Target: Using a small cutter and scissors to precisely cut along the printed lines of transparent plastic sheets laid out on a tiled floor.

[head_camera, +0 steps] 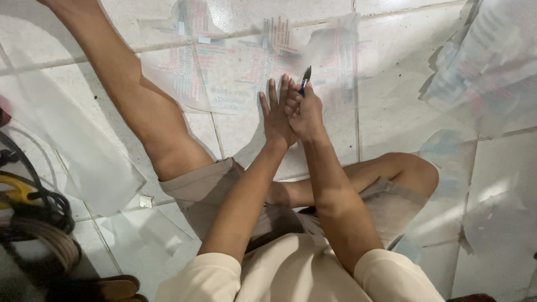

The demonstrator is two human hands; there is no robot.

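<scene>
White tiled floor (403, 84), person seated on it, one leg stretched toward upper left, the other folded at right. Large clear printed plastic sheet (235, 67) lies flat on the tiles ahead of the knees; more clear sheets (486, 61) heaped at upper right, another plain piece (72, 151) at left beside the outstretched leg. Coiled cables (33, 218) at the left edge. Left hand (275, 114) — fingers straight, palm down, pressed flat on the printed sheet, gripping nothing. Right hand (305, 112) just beside it, touching, clenched around a small blue-handled cutter (305, 80) — blade tip pointing up and away, over the sheet.
</scene>
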